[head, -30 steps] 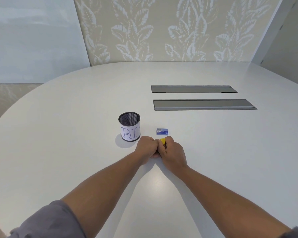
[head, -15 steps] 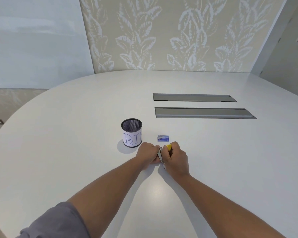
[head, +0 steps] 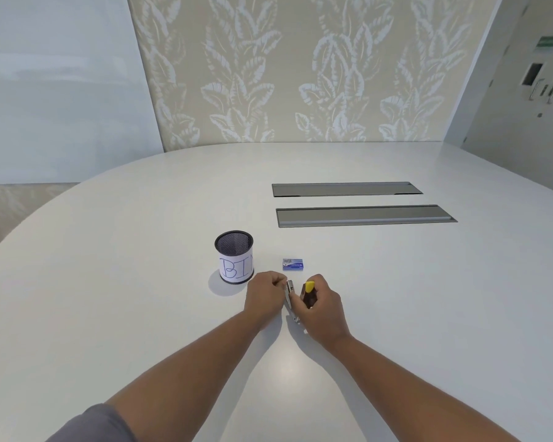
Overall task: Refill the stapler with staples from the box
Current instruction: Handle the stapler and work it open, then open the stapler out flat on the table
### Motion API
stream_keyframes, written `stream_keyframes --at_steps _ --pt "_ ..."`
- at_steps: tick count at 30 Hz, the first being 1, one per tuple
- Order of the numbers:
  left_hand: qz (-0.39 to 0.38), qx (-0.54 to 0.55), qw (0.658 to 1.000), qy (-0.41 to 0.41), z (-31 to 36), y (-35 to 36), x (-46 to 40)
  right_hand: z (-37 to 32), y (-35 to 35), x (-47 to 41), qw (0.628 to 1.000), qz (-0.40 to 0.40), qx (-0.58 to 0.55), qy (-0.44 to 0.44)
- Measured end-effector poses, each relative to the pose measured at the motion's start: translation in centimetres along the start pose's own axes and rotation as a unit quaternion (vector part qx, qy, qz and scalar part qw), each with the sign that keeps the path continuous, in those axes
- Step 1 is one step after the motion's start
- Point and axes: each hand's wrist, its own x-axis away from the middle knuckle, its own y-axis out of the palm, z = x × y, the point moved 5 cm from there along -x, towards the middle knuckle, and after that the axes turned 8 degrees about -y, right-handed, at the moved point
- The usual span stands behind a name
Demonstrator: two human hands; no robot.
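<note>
A small stapler (head: 290, 296) with a yellow-tipped top lies open between my hands on the white table (head: 109, 282). Its metal staple channel shows between the hands, while the yellow top (head: 309, 287) is swung off to the right. My right hand (head: 321, 309) grips the yellow-tipped top. My left hand (head: 264, 293) is closed, its fingertips pinching the front end of the metal channel. A small blue staple box (head: 292, 264) sits on the table just beyond the hands, apart from them.
A black mesh cup (head: 234, 261) with a paper label reading "BIN" stands left of the box, close to my left hand. Two grey recessed cable hatches (head: 364, 215) lie further back on the right.
The hands have drawn apart. The stapler, closed between them a second ago, has been opened, with the yellow top swung right and the metal channel exposed. The camera tilted upward.
</note>
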Motion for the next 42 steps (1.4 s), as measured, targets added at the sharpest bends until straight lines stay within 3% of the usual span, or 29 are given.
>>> stream_keyframes --at_steps 15,31,42 --pt "0.012 -0.063 0.996 0.07 -0.5 -1.1 -1.0 -0.5 0.4 0.4 0.998 -0.023 -0.015 -0.061" --pt "0.025 -0.074 0.994 0.075 -0.7 -1.0 -1.3 -0.9 1.4 2.0 0.951 -0.139 0.145 -0.236" --pt "0.023 -0.069 0.995 0.069 -0.5 -1.2 -1.3 -0.8 -0.1 1.7 0.959 -0.236 0.031 -0.157"
